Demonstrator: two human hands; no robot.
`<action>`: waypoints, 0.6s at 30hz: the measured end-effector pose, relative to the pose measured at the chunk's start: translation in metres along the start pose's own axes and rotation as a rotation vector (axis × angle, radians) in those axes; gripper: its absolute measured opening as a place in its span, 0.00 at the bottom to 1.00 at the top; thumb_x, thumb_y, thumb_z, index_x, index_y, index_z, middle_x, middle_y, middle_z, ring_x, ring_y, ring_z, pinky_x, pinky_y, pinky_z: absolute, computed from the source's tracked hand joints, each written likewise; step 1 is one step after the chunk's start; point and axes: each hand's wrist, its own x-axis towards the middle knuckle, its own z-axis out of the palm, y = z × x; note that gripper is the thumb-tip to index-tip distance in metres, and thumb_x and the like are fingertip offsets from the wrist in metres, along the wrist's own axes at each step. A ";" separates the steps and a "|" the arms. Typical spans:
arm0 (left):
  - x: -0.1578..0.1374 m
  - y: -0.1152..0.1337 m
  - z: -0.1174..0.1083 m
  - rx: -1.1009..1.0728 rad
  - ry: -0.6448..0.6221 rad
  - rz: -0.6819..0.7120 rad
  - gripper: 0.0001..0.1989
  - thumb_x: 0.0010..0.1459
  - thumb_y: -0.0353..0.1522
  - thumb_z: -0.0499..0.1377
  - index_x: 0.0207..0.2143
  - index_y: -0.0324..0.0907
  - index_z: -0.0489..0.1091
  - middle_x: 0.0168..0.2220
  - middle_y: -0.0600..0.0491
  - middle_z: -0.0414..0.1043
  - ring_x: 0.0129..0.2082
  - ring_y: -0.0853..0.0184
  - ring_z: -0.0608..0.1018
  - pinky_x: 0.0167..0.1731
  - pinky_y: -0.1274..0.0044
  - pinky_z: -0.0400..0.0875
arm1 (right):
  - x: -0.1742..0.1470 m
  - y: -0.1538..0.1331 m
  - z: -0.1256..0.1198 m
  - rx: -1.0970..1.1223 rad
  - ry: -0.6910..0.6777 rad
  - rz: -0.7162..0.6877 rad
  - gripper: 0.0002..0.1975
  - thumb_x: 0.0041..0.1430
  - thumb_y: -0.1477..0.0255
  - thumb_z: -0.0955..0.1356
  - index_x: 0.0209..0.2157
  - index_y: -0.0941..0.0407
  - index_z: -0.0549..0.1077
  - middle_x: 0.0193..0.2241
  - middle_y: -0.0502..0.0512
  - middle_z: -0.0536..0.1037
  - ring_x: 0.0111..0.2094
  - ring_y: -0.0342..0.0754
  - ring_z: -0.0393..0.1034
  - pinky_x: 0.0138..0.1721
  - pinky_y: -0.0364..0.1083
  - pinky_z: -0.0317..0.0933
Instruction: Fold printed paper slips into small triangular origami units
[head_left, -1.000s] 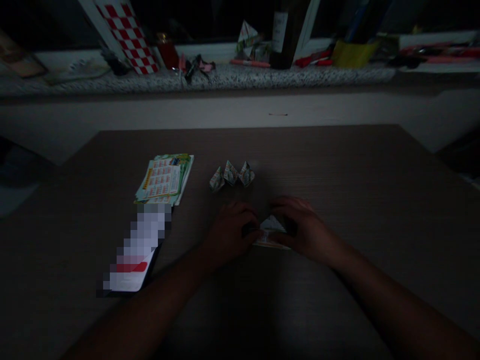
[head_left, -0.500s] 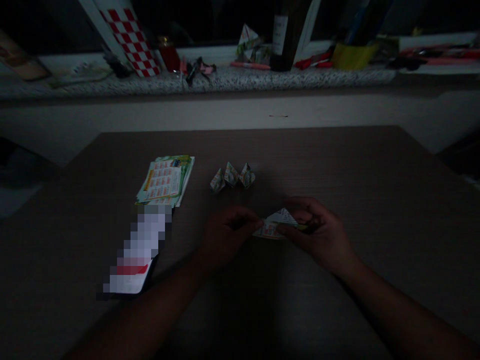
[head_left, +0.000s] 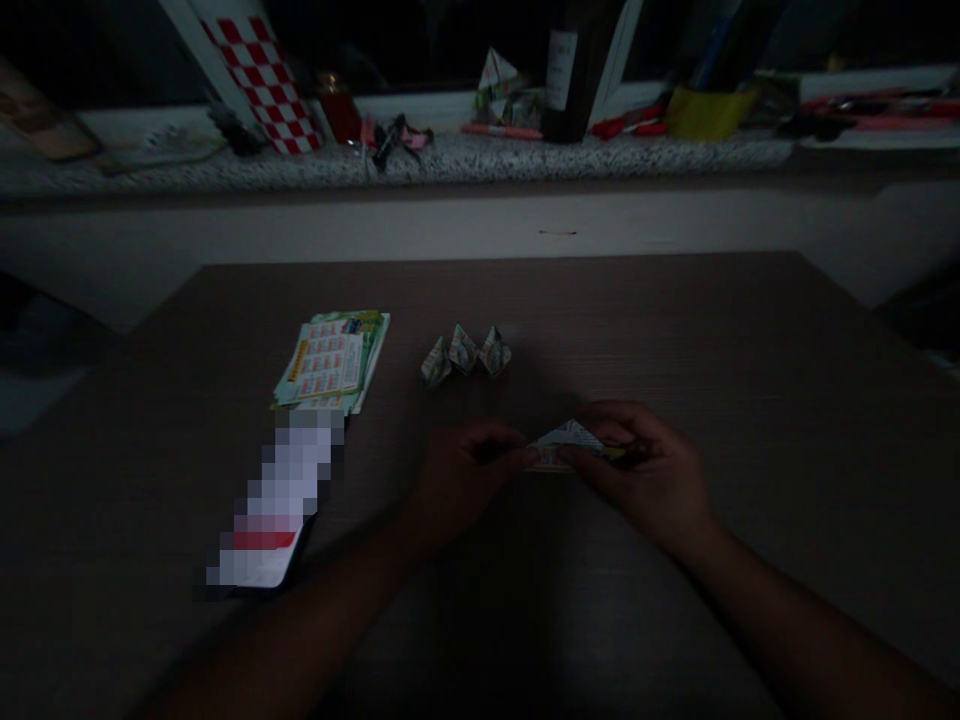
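Between my hands is a small printed paper, folded to a triangular peak with a flat strip along its lower edge. My left hand pinches its left end between thumb and fingers. On the other side my right hand grips it, thumb pressed on the front strip and fingers curled behind. Beyond my hands stand three folded paper pieces in a row, pointed at the top. Farther left lies a stack of printed calendar cards, green at the edges.
A phone with a blurred lit screen lies left of my left forearm, touching the cards. On the stone sill stand a dark bottle, a red checkered cylinder and a yellow container. The room is dim.
Both hands have shifted slightly right with the paper. Its lower strip looks narrower and its peak lower. My left fingers are closer to the right thumb.
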 end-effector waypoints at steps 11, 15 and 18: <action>-0.002 -0.006 0.002 0.097 -0.023 -0.057 0.14 0.57 0.42 0.57 0.32 0.42 0.77 0.26 0.56 0.76 0.26 0.70 0.74 0.24 0.81 0.63 | 0.004 -0.008 0.003 0.199 0.020 0.151 0.15 0.44 0.73 0.75 0.35 0.54 0.72 0.24 0.49 0.80 0.26 0.45 0.75 0.28 0.44 0.72; -0.003 -0.005 0.000 0.188 -0.069 0.001 0.18 0.60 0.42 0.54 0.28 0.40 0.76 0.21 0.56 0.73 0.22 0.71 0.72 0.21 0.82 0.61 | 0.005 -0.009 0.003 0.282 -0.010 0.230 0.16 0.43 0.73 0.76 0.36 0.55 0.72 0.25 0.49 0.81 0.25 0.45 0.75 0.28 0.43 0.72; -0.004 -0.003 -0.001 0.219 -0.091 0.106 0.18 0.61 0.40 0.53 0.27 0.39 0.74 0.20 0.57 0.72 0.21 0.73 0.72 0.22 0.83 0.61 | 0.006 -0.009 0.003 0.335 -0.034 0.268 0.17 0.43 0.73 0.76 0.37 0.55 0.72 0.24 0.48 0.81 0.24 0.44 0.75 0.28 0.42 0.72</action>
